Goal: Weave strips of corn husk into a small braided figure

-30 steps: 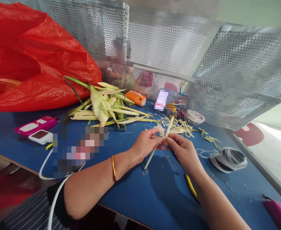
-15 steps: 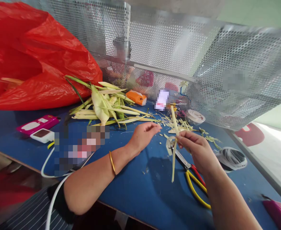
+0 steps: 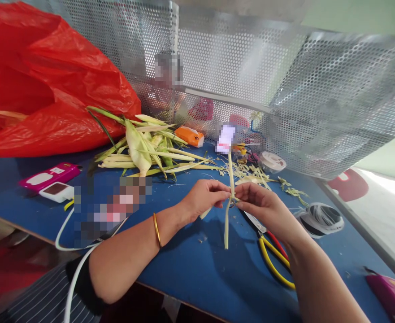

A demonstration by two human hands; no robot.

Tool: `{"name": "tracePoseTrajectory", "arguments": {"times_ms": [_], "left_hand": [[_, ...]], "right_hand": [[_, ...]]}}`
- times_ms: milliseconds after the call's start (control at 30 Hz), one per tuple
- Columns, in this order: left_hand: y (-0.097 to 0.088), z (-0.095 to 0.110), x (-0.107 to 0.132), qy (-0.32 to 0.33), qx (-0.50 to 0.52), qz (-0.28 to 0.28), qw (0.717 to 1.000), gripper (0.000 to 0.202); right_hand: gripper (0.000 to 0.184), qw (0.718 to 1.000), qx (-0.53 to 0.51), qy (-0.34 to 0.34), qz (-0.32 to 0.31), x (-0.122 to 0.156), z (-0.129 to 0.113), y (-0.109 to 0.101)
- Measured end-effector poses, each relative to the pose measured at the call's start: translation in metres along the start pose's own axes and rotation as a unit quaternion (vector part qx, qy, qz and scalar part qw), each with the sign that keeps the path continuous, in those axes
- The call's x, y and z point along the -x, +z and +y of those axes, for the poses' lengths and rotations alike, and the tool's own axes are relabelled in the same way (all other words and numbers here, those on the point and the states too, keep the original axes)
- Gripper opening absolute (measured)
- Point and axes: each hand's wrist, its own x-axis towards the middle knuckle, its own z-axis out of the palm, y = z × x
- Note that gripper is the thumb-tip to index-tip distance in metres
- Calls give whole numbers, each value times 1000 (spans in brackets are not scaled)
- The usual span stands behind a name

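A pale strip of corn husk [image 3: 231, 175] stands up between my hands, with another piece hanging below their fingertips. My left hand [image 3: 208, 197] pinches the husk from the left, thumb against fingers. From the right, my right hand [image 3: 261, 199] also pinches it, and the fingertips of both hands nearly meet. My fingers partly hide where the pieces cross. Under my right hand lie scissors [image 3: 267, 242] with red and yellow handles, their blade tips hidden. Behind the hands, husk scraps [image 3: 251, 172] are scattered on the blue table [image 3: 190, 273].
A heap of corn husks [image 3: 140, 148] lies at the back left beside a red plastic bag [image 3: 66, 85]. An orange tissue pack [image 3: 188, 136], a round container [image 3: 271, 161] and a spool of thread [image 3: 321, 220] stand around. A perforated metal screen [image 3: 224, 58] closes the back.
My left hand has moved right and closed on the husk strip. The strip, in my right hand, has shifted slightly left.
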Motion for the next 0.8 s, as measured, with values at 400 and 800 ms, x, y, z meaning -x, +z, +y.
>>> {"name": "tracePoseTrajectory", "arguments": {"times_ms": [400, 800], "left_hand": [[2, -3, 4, -117, 108, -37, 987, 25], [-1, -2, 4, -148, 32, -64, 986, 23]], "right_hand": [[7, 951, 273, -126, 75, 1, 2, -2], [18, 887, 397, -224, 80, 0, 1, 0]]}}
